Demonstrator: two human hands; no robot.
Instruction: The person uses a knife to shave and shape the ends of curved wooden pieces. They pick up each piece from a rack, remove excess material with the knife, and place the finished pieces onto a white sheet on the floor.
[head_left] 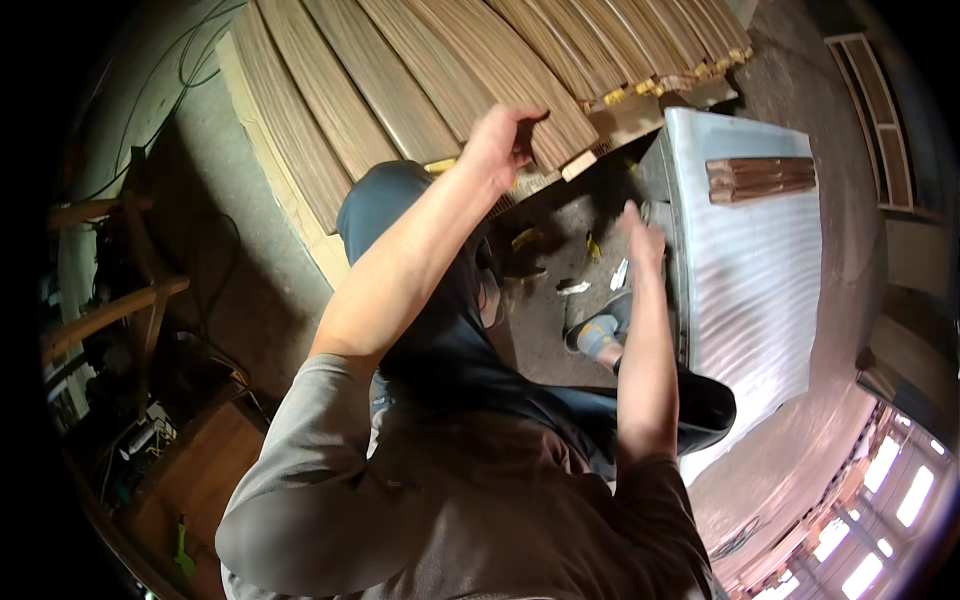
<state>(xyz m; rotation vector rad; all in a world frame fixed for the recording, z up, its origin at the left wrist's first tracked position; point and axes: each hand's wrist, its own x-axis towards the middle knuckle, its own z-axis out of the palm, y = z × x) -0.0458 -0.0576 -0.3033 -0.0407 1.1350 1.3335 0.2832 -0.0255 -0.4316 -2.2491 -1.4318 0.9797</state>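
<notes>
My left hand (500,150) is at the near end of a brown wood-grained slat (525,95). Its fingers curl at the slat's left edge, and this slat's end juts out past its neighbours. Several similar slats (370,90) lie side by side on a cardboard-covered stack. My right hand (645,240) hangs low, beside the side of a bench covered with white sheeting (750,290). Its fingers look closed, with one pointing forward. Whatever they may hold is too small and blurred to make out.
A short bundle of dark brown wood strips (762,180) rests on the white sheeting. Yellow and white scraps (573,288) litter the floor between my feet. Black cables (185,60) run along the floor at the far left. A wooden frame (120,300) stands at left.
</notes>
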